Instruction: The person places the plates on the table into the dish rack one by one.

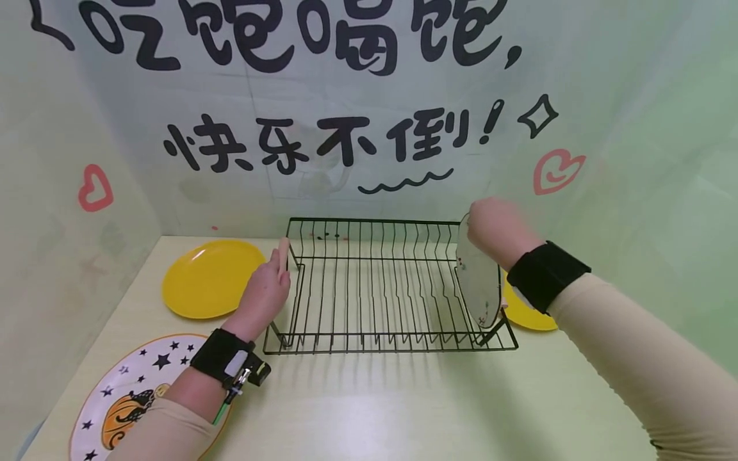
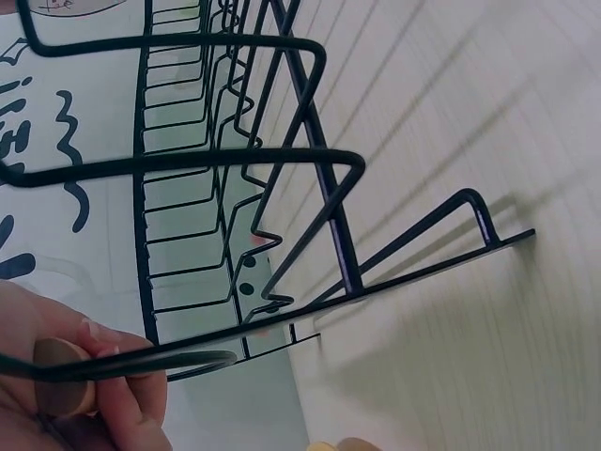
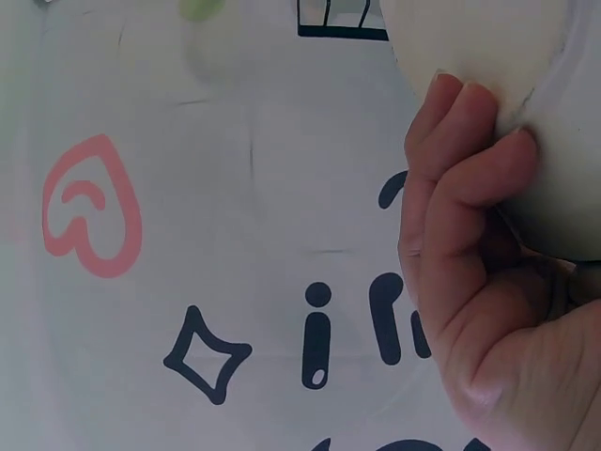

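Plate (image 1: 477,282) upright in rack (image 1: 380,288), right-end slot; right hand (image 1: 497,229) pinches top rim, keeping it vertical. Left hand (image 1: 266,291) curls round rack's left wire, likely steadying it on counter (image 1: 403,403).

star plate (image 1: 138,384) cut by frame edge, right yellow plate (image 1: 521,312) mostly hidden

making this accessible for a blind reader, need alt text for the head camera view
A person's right hand holds a white plate upright at the right end of a black wire dish rack, while the left hand grips the rack's left end. Two yellow plates and a star-patterned plate lie on the table.
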A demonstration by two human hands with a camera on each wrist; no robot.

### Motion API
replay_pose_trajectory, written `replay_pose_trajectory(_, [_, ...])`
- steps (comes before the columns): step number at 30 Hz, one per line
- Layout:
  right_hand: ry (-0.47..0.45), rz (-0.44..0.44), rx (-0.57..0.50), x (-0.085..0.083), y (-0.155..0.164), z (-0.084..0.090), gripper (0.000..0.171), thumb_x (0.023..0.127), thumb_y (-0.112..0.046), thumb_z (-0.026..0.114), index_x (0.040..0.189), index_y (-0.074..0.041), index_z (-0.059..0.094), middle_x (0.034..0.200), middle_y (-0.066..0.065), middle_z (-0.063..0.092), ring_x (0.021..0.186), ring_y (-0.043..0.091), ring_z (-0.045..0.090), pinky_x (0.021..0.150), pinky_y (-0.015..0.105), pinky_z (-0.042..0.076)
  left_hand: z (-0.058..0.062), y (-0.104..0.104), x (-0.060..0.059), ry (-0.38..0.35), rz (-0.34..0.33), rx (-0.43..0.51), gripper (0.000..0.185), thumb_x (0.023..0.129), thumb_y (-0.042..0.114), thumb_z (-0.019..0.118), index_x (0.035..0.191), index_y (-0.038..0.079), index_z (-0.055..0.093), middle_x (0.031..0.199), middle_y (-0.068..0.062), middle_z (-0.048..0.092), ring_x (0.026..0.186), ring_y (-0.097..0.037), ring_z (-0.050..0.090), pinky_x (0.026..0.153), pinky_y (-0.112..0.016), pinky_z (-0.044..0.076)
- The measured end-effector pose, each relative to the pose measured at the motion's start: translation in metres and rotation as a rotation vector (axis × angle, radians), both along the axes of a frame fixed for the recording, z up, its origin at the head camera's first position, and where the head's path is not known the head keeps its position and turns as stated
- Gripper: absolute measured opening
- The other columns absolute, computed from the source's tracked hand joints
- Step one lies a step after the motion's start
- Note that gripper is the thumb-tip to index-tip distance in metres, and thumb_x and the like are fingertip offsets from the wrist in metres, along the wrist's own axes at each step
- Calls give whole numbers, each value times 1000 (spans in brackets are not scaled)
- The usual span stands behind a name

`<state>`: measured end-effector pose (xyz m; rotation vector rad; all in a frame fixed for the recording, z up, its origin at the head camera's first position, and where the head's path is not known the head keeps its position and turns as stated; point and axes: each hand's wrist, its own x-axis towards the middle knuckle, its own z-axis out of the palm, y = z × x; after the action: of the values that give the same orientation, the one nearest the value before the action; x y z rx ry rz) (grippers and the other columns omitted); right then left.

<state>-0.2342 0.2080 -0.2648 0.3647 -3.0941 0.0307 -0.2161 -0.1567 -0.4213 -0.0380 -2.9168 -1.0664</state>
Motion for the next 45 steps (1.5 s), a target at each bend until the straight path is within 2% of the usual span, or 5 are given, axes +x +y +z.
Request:
replay_pose_trajectory(14, [-11,-26,33,-10,-2,-17,38,88,8,35,56,-12,32,56,0,18,49,14,24,45,26,21,0,2,-1,3,0,2,62,99,16,43,149,-5,12,74,-11,46,51,-18,42,47,-26,41])
replay_pose_trajectory(22, [85,71,119,-9,-5,-32,35,89,6,42,57,-7,44,53,2,36,51,15,39,48,28,39,-2,2,-1,-4,-2,9,62,100,16,43,149,-5,11,76,-12,48,53,-19,42,48,-26,42])
replay_pose_trajectory(31, [-25,-48,73,-19,-19,-41,37,92,4,37,58,-9,43,55,1,36,53,15,36,46,28,33,-2,-1,0,7,4,3,62,100,16,43,149,-4,12,84,-16,52,57,-21,44,51,-27,43])
replay_pose_trajectory(38, [-22,-46,142,-22,-26,-44,37,93,2,40,58,-8,47,57,4,46,55,15,45,48,29,44,-2,-1,0,-19,4,31,62,100,17,43,150,-3,11,82,-15,51,55,-20,44,50,-26,43])
replay_pose_trajectory(45, [-35,-88,125,-24,-31,-47,39,92,2,40,55,-12,39,56,0,32,51,13,30,42,25,22,-3,1,-1,-11,6,36,62,100,17,43,150,-3,11,80,-14,49,55,-20,44,49,-26,43])
